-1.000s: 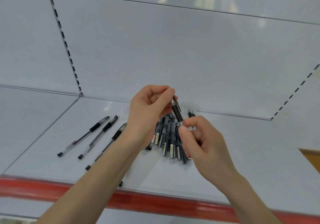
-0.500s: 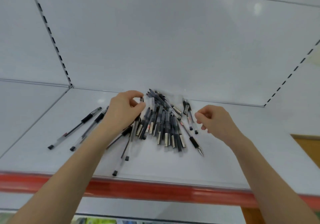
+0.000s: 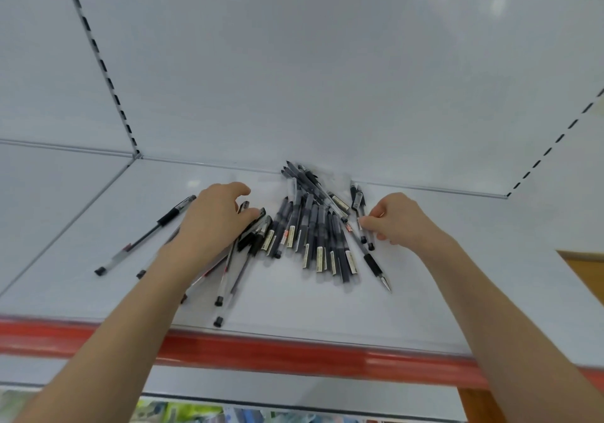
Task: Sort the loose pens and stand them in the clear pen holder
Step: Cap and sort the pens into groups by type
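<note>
1. Loose pens [image 3: 313,226]: mostly a heap of dark-barrelled capped ones, fanned out on a white shelf [image 3: 294,305]. The far ends are bunched up near the back panel [image 3: 327,79] and the near ends spread toward the front.
2. Left of the heap there's a bunch of clear-barrelled pens with black grips, all lying slanted. One clear pen [image 3: 147,236] sits apart at the far left. The rest are partly hidden under the left arm, and a couple reach close to the shelf's front edge.
3. Left hand [image 3: 212,216] is palm down over those clear pens with the fingers curved, and the thumb tip is right against a black cap [image 3: 260,215]. Honestly can't tell if it's actually gripping anything or just resting there.
4. Right hand [image 3: 397,218] is at the right edge of the heap. Thumb and fingertips are pinching a capped pen [image 3: 359,200], one of two lying side by side just right of the pile.
5. An uncapped pen [image 3: 372,264] with a black grip and a bare metal tip lies slanted along the heap's right side, with the tip pointing front-right.
6. A red strip [image 3: 261,354] runs along the shelf's front edge. A slotted upright [image 3: 101,63] cuts down the back panel on the left.
</note>
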{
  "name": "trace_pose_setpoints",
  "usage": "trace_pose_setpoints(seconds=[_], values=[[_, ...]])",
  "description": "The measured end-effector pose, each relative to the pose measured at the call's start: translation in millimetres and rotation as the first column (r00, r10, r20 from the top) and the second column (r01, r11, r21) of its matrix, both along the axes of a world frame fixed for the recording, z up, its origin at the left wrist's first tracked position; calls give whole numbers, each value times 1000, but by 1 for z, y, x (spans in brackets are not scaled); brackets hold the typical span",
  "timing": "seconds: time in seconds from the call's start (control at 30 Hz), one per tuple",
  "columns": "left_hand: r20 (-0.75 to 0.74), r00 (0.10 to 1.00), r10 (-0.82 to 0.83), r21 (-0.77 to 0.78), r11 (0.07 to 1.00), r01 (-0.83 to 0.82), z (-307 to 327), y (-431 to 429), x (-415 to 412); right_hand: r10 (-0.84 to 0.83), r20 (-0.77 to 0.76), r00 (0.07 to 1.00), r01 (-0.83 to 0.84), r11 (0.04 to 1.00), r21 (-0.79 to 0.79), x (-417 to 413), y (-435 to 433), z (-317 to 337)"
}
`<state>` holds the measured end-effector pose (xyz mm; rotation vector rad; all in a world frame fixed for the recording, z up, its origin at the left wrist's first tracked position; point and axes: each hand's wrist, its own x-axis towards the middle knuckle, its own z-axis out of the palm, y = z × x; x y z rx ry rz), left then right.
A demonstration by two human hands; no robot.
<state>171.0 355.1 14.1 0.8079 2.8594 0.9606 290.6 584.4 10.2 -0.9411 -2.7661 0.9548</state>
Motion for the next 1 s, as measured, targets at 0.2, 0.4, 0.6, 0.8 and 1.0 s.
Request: trace_pose_setpoints(seconds=[0.2, 0.4, 0.6, 0.8, 1.0], values=[[-58, 998, -12, 210, 977, 24, 7, 16, 13, -75, 7, 997, 76, 997, -33, 5, -3, 0], [160, 961, -227, 462, 877, 130, 21, 38, 39, -126, -318, 940, 39, 963, -266, 26, -23, 23], [346, 861, -372, 622, 779, 86, 22, 53, 55, 203, -322, 925, -271, 945, -182, 29, -64, 39], [358, 867, -348, 632, 773, 50, 19, 39, 46, 61, -314, 948, -36, 996, 86, -1, -12, 23], [268, 906, -328, 607, 788, 105, 19, 27, 49, 111, -96, 989, -87, 970, 228, -16, -3, -2]])
